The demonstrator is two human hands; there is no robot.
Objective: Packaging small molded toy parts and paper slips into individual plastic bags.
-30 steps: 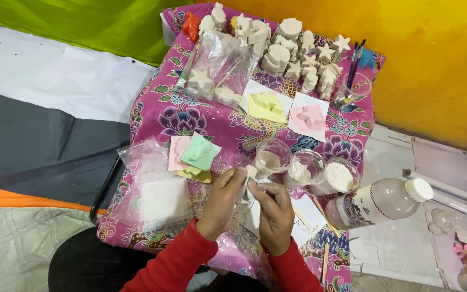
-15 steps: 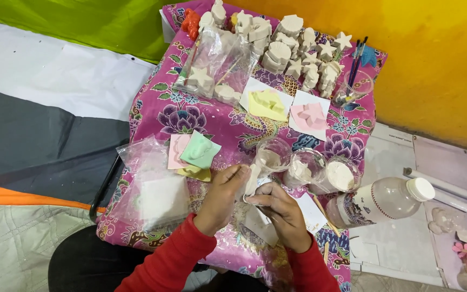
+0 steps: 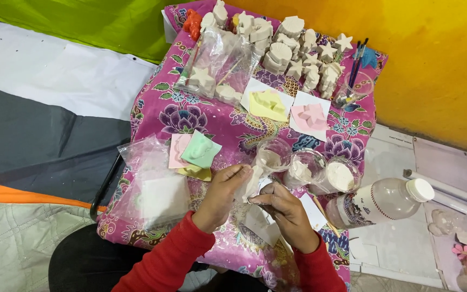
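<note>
Yellow wall and green cloth back a small table [image 3: 158, 116] draped in pink flowered fabric, and we look straight down on it. Our left hand [image 3: 224, 192] and right hand [image 3: 283, 210] meet near the front edge over a small white cast piece [image 3: 252, 182], held between them. It sits just above the table, between the two hands, its long axis running up and away from us towards the cups. Left fingers [image 3: 239, 172] are narrowed around its upper left side; right fingers [image 3: 260, 199] curl in closed against its lower end, though we cannot tell whether they grip it or something thin pressed to it. Both hands are equally close. Just beyond stand three clear cups [image 3: 306, 166] of white powder or paste, and to the right lies a plastic bottle [image 3: 379, 203] on its side with a white cap. Left of our hands rest pastel moulds [image 3: 200, 150] and a clear bag [image 3: 155, 189]. Farther back lie a yellow mould [image 3: 266, 104], a pink mould [image 3: 310, 116], bagged casts and rows of white plaster figures [image 3: 293, 51], with brushes [image 3: 358, 62] in a cup
</note>
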